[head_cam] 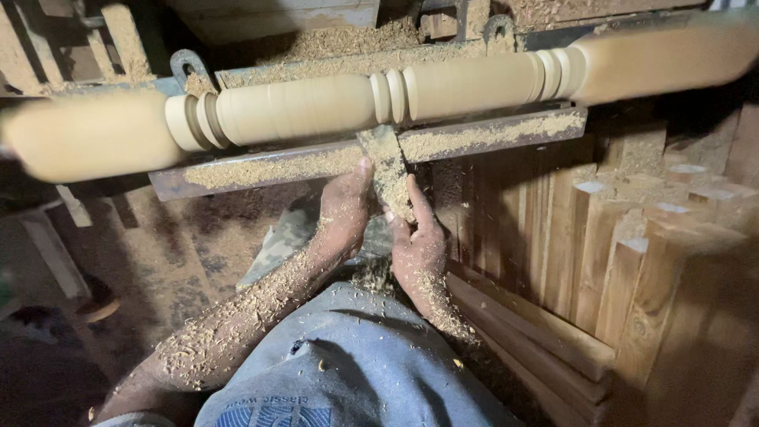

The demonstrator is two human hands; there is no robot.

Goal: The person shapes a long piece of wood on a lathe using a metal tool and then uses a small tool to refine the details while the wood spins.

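Observation:
A long pale wooden spindle (316,101) spins on a lathe across the top of the head view, its turned beads and grooves sharp, its thick ends blurred. A flat chisel (389,170) coated in sawdust rests on the metal tool rest (261,168) with its tip against the spindle near the middle beads. My left hand (341,209) grips the chisel from the left, thumb up against the rest. My right hand (417,237) holds the chisel's lower part from the right. Wood shavings cover both forearms.
Sawdust lies thick on the lathe bed (332,43) behind the spindle. Several squared timber blanks (632,253) stand stacked at the right, close to my right arm. The dusty floor (174,245) shows lower left. My blue trousers (348,364) fill the bottom.

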